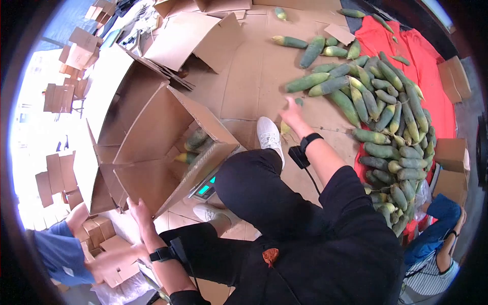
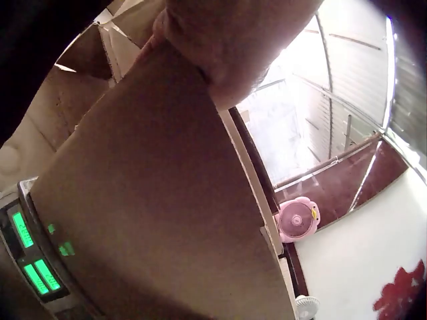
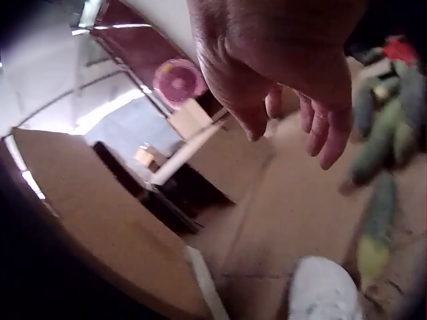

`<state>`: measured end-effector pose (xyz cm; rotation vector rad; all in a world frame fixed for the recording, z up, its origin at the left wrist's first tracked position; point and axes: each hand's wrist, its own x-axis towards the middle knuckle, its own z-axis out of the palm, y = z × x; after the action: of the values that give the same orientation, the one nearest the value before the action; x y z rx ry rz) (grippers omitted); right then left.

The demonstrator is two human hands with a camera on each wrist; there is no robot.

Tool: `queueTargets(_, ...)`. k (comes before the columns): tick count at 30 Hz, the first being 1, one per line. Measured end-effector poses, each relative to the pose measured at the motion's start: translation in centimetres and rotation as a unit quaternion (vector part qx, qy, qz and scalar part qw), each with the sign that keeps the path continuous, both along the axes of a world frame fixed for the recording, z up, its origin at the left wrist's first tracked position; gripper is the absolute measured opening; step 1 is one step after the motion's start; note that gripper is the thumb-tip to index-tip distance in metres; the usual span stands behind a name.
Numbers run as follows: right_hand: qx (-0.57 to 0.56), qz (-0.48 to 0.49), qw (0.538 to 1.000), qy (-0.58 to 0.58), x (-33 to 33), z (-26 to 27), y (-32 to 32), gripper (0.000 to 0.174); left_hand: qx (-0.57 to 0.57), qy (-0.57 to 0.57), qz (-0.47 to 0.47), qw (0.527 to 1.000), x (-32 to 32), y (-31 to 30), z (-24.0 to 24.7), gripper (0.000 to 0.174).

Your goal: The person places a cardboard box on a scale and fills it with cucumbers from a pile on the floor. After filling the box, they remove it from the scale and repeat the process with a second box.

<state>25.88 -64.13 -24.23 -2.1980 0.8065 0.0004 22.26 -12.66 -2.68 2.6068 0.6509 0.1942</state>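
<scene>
My left hand [image 1: 140, 212] grips the near edge of an open cardboard box [image 1: 147, 137]; in the left wrist view the hand [image 2: 230, 47] lies over the top of the box wall [image 2: 153, 180]. A few green radishes [image 1: 195, 140] lie inside the box. The box stands on a scale with a lit green display [image 1: 204, 189]. My right hand [image 1: 293, 113] reaches out over the cardboard floor, near a pile of green radishes [image 1: 378, 101]. In the right wrist view its fingers [image 3: 320, 133] hang loosely bent and hold nothing. One green radish [image 3: 375, 230] lies below that hand, beside my shoe.
My white shoe [image 1: 269, 133] stands between box and pile. Red cloth [image 1: 432, 76] lies under part of the pile. Another open carton [image 1: 188, 40] is behind the box. A person in blue [image 1: 63, 254] is at the left, another [image 1: 432, 254] at the lower right.
</scene>
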Motion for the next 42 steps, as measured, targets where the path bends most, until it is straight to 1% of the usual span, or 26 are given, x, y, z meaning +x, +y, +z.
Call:
queueTargets(2, 0.076, -0.023, 0.996, 0.050, -2.0, -1.0, -0.6, 0.064, 0.038, 0.003, 0.002, 0.999, 0.0, -0.7, 0.3, 0.037)
queueTargets(4, 0.076, -0.011, 0.994, 0.072, -2.9, -2.7, -0.5, 0.065, 0.008, -0.012, 0.011, 1.000, 0.0, -0.9, 0.4, 0.037)
queueTargets(6, 0.072, 0.003, 0.993, 0.090, -3.1, -4.6, -0.2, 0.067, 0.070, 0.027, 0.015, 0.997, 0.2, -1.6, 0.9, 0.036)
queueTargets(7, 0.048, 0.023, 0.992, 0.118, -3.0, -5.4, 0.3, 0.068, 0.072, 0.023, 0.019, 0.997, 0.2, -1.3, 0.6, 0.036)
queueTargets(8, 0.023, 0.044, 0.988, 0.146, -3.1, -6.3, 0.6, 0.070, 0.074, 0.001, -0.004, 0.997, 0.0, -0.8, 0.2, 0.036)
queueTargets(9, 0.053, 0.063, 0.985, 0.154, -2.9, -6.3, 0.9, 0.070, 0.076, -0.021, -0.028, 0.996, 0.0, -0.7, 0.2, 0.035)
queueTargets(10, 0.055, 0.066, 0.985, 0.150, -2.8, -6.4, 1.2, 0.070, 0.079, -0.025, -0.025, 0.996, 0.1, -0.7, 0.2, 0.035)
queueTargets(12, -0.015, 0.096, 0.983, 0.155, -3.0, -6.2, 1.6, 0.067, 0.032, -0.020, -0.025, 0.999, 0.0, -0.9, 0.3, 0.035)
queueTargets(13, -0.029, 0.092, 0.988, 0.124, -3.0, -7.2, 1.4, 0.059, 0.050, -0.013, -0.030, 0.998, 0.0, -0.4, 0.0, 0.034)
queueTargets(17, 0.027, 0.068, 0.995, 0.075, -3.3, -8.2, -0.5, 0.050, 0.039, 0.000, -0.012, 0.999, 0.1, 0.0, -0.1, 0.033)
queueTargets(19, 0.101, -0.001, 0.988, -0.119, -4.0, -7.3, -0.7, 0.041, 0.057, -0.018, -0.037, 0.998, 0.0, -0.2, 0.0, 0.031)
queueTargets(20, 0.099, 0.002, 0.988, -0.120, -4.4, -6.8, -0.7, 0.041, 0.056, -0.019, -0.035, 0.998, 0.0, -0.4, 0.1, 0.031)
queueTargets(21, 0.200, -0.069, 0.974, -0.076, -4.6, -3.9, -0.7, 0.038, 0.038, -0.024, -0.038, 0.998, 0.0, -0.8, 0.3, 0.030)
queueTargets(22, 0.296, -0.140, 0.944, -0.031, -4.9, -0.5, -0.6, 0.035, 0.021, -0.030, -0.042, 0.998, 0.0, -1.0, 0.5, 0.029)
queueTargets(24, 0.306, -0.127, 0.942, -0.047, -5.4, 4.1, -0.6, 0.033, 0.027, -0.018, -0.018, 0.999, 0.1, -1.0, 0.5, 0.029)
queueTargets(26, 0.364, -0.077, 0.926, -0.066, -6.3, 8.6, -0.5, 0.035, 0.033, -0.002, -0.001, 0.999, 0.0, -0.9, 0.4, 0.028)
queueTargets(27, 0.360, -0.085, 0.927, -0.066, -6.7, 11.0, -0.2, 0.035, 0.046, -0.012, -0.016, 0.999, 0.0, -0.8, 0.4, 0.029)
queueTargets(29, 0.369, 0.042, 0.915, -0.160, -6.9, 16.0, 0.8, 0.039, 0.053, -0.018, -0.046, 0.997, 0.0, -0.5, -0.1, 0.029)
queueTargets(31, 0.378, 0.097, 0.893, -0.225, -6.6, 21.1, 2.8, 0.038, 0.041, -0.033, -0.041, 0.998, 0.2, 0.6, -0.8, 0.032)
queueTargets(33, 0.372, 0.195, 0.866, -0.273, -5.9, 24.1, 4.0, 0.038, 0.040, -0.042, -0.056, 0.997, 0.3, 0.7, -1.0, 0.033)
queueTargets(36, 0.447, 0.313, 0.821, -0.169, -5.1, 29.1, 6.9, 0.038, 0.040, -0.031, -0.061, 0.997, 0.5, 1.6, -1.6, 0.035)
queueTargets(37, 0.433, 0.352, 0.795, -0.239, -4.4, 29.0, 8.7, 0.039, 0.059, -0.026, -0.050, 0.997, 0.6, 1.6, -1.6, 0.035)
queueTargets(38, 0.423, 0.386, 0.791, -0.213, -3.8, 29.7, 10.0, 0.038, 0.078, -0.020, -0.039, 0.996, 0.6, 1.7, -1.6, 0.036)
queueTargets(40, 0.441, 0.432, 0.770, -0.163, -2.8, 31.2, 13.0, 0.040, 0.040, -0.026, -0.056, 0.997, 0.7, 3.0, -2.6, 0.039)
queueTargets(41, 0.398, 0.459, 0.759, -0.236, -1.8, 29.5, 15.4, 0.040, 0.044, -0.025, -0.048, 0.998, 0.8, 3.3, -2.8, 0.040)
queueTargets(42, 0.341, 0.470, 0.779, -0.237, -1.9, 30.0, 16.1, 0.038, 0.050, -0.024, -0.039, 0.998, 1.0, 2.8, -2.4, 0.041)
